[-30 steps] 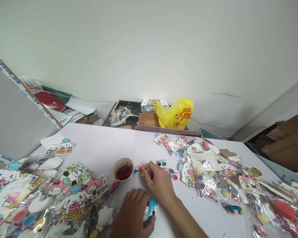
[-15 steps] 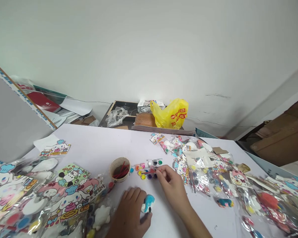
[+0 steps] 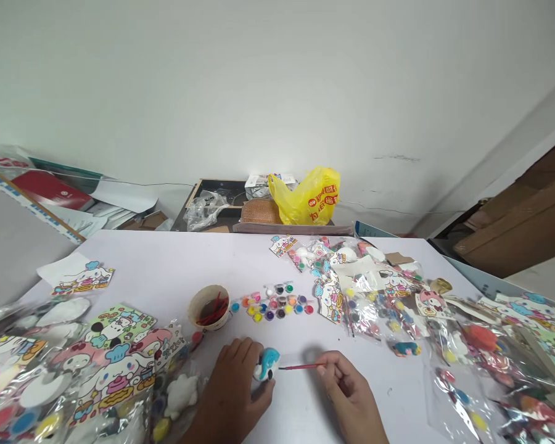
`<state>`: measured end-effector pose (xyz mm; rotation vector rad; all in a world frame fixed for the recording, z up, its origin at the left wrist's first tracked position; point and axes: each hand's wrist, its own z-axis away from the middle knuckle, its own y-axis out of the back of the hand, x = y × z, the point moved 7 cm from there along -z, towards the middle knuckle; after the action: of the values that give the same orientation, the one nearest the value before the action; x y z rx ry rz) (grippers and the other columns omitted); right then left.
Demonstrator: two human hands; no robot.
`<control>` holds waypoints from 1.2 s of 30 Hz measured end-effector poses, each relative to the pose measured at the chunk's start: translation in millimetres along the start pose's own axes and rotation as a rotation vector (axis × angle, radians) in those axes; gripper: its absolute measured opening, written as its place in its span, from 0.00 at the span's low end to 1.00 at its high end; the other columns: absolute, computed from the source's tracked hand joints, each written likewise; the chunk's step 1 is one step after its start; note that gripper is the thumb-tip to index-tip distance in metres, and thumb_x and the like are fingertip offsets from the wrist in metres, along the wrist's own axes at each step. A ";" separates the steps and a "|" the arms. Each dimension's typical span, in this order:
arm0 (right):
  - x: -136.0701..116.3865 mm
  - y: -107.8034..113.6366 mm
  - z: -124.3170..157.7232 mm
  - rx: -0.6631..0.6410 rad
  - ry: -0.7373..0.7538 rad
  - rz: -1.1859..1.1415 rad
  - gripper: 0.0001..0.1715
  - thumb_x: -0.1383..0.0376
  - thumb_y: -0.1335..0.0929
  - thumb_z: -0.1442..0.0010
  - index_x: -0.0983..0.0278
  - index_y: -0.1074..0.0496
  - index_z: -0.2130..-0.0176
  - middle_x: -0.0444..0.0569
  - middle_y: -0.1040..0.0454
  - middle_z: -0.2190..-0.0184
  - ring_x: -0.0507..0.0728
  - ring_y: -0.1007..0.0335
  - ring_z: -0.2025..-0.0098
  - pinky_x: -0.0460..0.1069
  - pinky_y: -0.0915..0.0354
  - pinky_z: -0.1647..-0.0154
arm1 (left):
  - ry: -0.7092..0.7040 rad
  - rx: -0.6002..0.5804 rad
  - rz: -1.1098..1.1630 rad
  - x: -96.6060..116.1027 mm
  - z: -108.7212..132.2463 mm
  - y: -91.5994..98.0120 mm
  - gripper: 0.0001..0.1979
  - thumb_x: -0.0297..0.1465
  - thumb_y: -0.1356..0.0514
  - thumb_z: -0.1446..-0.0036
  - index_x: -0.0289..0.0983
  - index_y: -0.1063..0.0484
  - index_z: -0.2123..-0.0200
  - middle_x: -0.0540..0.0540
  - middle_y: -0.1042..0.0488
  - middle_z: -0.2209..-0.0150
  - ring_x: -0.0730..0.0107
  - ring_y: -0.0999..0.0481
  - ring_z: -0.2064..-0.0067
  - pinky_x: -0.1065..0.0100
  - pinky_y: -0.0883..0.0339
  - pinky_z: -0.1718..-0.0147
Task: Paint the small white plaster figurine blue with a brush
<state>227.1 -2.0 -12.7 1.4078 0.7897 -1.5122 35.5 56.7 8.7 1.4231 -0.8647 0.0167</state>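
Note:
A small plaster figurine (image 3: 266,362), painted blue with white and black patches, sits near the table's front edge with my left hand (image 3: 234,391) wrapped round it. My right hand (image 3: 346,390) pinches a thin red paintbrush (image 3: 300,367), and its tip touches the figurine's right side. Just beyond lie several little open paint pots (image 3: 272,303) in mixed colours. A paper cup (image 3: 208,306) with dark water and red brushes stands to their left.
Cellophane packs of cartoon painting kits (image 3: 111,357) are heaped at the front left, and more packs (image 3: 383,296) spread along the right. A white table (image 3: 176,271) carries all this. A yellow plastic bag (image 3: 305,197) sits on a low stand behind it by the wall.
My right hand drew back from the paint pots with the brush and brought its tip to the figurine. The camera tilted slightly, shifting the scene left and down.

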 end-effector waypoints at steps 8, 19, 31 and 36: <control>0.5 -5.8 -1.4 -0.048 0.020 0.073 0.25 0.44 0.33 0.41 0.63 0.26 0.67 0.40 0.46 0.79 0.53 0.47 0.76 0.46 0.45 0.75 | -0.018 -0.010 -0.033 -1.4 -2.0 -2.6 0.10 0.27 0.42 0.47 0.38 0.32 0.59 0.44 0.29 0.61 0.56 0.32 0.60 0.57 0.38 0.59; 6.6 -6.3 -1.0 -0.100 0.048 0.106 0.20 0.50 0.35 0.36 0.63 0.28 0.63 0.39 0.46 0.78 0.52 0.46 0.76 0.45 0.45 0.75 | -0.074 0.031 -0.035 -4.7 3.1 -5.8 0.12 0.28 0.42 0.44 0.38 0.34 0.56 0.43 0.30 0.60 0.57 0.32 0.60 0.57 0.39 0.58; 3.3 -8.2 0.4 -0.124 0.063 0.139 0.20 0.50 0.36 0.36 0.64 0.28 0.63 0.39 0.47 0.78 0.52 0.46 0.76 0.45 0.44 0.75 | -0.040 0.026 -0.003 -7.3 2.9 -4.9 0.14 0.27 0.42 0.45 0.39 0.35 0.54 0.44 0.31 0.60 0.57 0.32 0.59 0.58 0.38 0.59; 2.3 -10.6 0.4 -0.142 0.059 0.164 0.19 0.51 0.36 0.35 0.64 0.28 0.63 0.39 0.47 0.78 0.52 0.46 0.75 0.45 0.44 0.74 | -0.074 0.049 -0.006 -6.6 2.2 -5.3 0.14 0.28 0.42 0.44 0.39 0.35 0.53 0.44 0.31 0.61 0.57 0.32 0.60 0.58 0.38 0.60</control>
<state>217.4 1.3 -16.2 1.3809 0.7822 -1.2698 32.4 56.9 0.5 1.4796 -0.9261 -0.0195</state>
